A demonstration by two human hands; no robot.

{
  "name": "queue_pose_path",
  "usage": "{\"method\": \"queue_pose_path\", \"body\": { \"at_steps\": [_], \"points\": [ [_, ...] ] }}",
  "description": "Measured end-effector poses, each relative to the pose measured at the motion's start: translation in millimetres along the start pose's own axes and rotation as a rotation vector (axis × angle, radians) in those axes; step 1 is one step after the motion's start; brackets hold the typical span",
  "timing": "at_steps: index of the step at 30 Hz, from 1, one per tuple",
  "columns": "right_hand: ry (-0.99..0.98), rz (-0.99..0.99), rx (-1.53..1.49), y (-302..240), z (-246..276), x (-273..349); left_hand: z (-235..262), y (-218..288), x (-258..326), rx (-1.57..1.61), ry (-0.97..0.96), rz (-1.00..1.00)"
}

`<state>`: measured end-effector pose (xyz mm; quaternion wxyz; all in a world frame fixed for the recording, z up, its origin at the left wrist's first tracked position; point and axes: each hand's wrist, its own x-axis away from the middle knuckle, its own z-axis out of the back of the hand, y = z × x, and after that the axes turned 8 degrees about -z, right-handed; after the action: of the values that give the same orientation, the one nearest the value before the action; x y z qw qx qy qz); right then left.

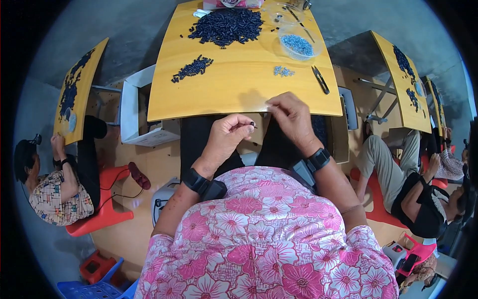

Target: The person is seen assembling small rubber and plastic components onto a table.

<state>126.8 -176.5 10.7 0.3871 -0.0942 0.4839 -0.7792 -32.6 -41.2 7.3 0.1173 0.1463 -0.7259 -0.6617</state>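
Observation:
Between the thumb and forefinger of my left hand [226, 137] is a small black cylindrical piece [252, 123], with what looks like a thin end sticking out of it. My right hand [291, 117] is at the near edge of the yellow table [234, 84], its thumb and forefinger pinched together. Whatever they may hold is too small to make out. Farther up the table lie a large heap of black pieces [226, 26] and a smaller pile of them [193, 68]. A little cluster of silvery metal parts [284, 71] lies beyond my right hand.
A clear bowl [298, 45] holds more silvery parts. Black thread snips [320, 79] lie near the right edge. A white carton [144, 109] stands under the table's left side. Other people sit at yellow tables to the left [59, 189] and right [423, 194].

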Motion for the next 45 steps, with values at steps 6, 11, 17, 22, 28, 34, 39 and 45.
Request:
{"method": "queue_pose_path", "body": {
  "at_steps": [6, 11, 17, 22, 28, 34, 39, 45],
  "points": [
    [0.178, -0.076, 0.182, 52.3, 12.8, -40.3, 1.4, -11.1, -2.7, 0.053, 0.020, 0.013],
    [0.191, -0.047, 0.296, 62.7, 8.2, -58.7, 1.8, -12.0, -0.9, 0.036, 0.032, 0.042],
    [0.192, -0.031, 0.350, 74.1, 5.5, -61.4, 2.5, -15.0, -0.5, 0.049, 0.032, 0.057],
    [0.163, -0.055, 0.349, 74.5, 6.1, -55.6, 1.2, -15.1, -1.2, 0.049, 0.021, 0.048],
    [0.197, -0.219, -0.056, 72.4, 3.4, -48.5, 1.8, -17.5, -0.8, 0.051, 0.026, 0.042],
    [0.201, -0.077, -0.030, 74.3, 4.0, -49.7, -0.5, -16.4, 2.6, 0.088, 0.026, 0.040],
    [0.148, -0.009, 0.351, 68.1, 4.1, -49.9, -1.6, -16.6, 3.8, 0.111, 0.031, 0.050],
    [0.173, -0.016, 0.382, 61.0, 2.9, -49.9, -3.7, -15.0, 4.8, 0.084, 0.023, 0.052]
  ]
}}
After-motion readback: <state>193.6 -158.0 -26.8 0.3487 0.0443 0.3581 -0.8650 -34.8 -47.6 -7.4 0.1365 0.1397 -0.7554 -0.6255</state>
